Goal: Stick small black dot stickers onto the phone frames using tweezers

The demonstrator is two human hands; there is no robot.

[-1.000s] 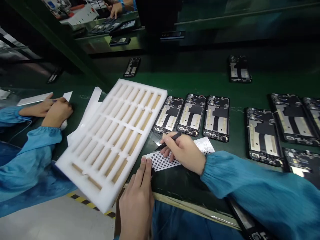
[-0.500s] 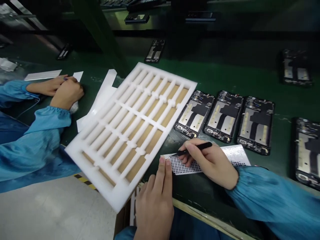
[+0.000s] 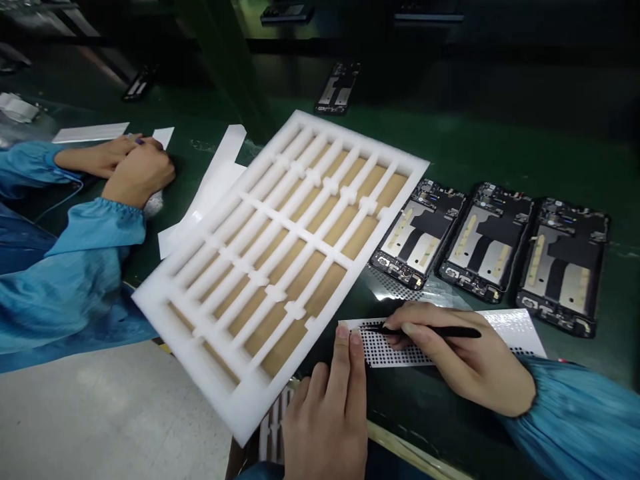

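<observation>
A white sheet (image 3: 515,328) with rows of small black dots lies on the green bench. The index and middle fingers of my left hand (image 3: 325,417), stretched out, press on its left end and grip nothing. My right hand (image 3: 465,363) is closed around black tweezers (image 3: 457,331), resting over the sheet. The tweezers' tips point left at the dots, close to my left fingertips; whether a dot is between them is too small to tell. Just beyond the sheet lie three opened phones in a row: a left phone (image 3: 420,230), a middle phone (image 3: 485,240) and a right phone (image 3: 564,263).
A white foam tray (image 3: 227,410) with brown-bottomed slots lies tilted left of my hands, overhanging the bench edge. White paper pieces (image 3: 213,183) lie behind it. At far left are a co-worker's hands (image 3: 137,170). Another opened phone (image 3: 339,87) lies farther back, beside a green post (image 3: 220,60).
The view has swung, so the bench things appear farther right. The tweezers lie flatter, their rear end lower over my right hand. My left fingers still press the sheet's end.
</observation>
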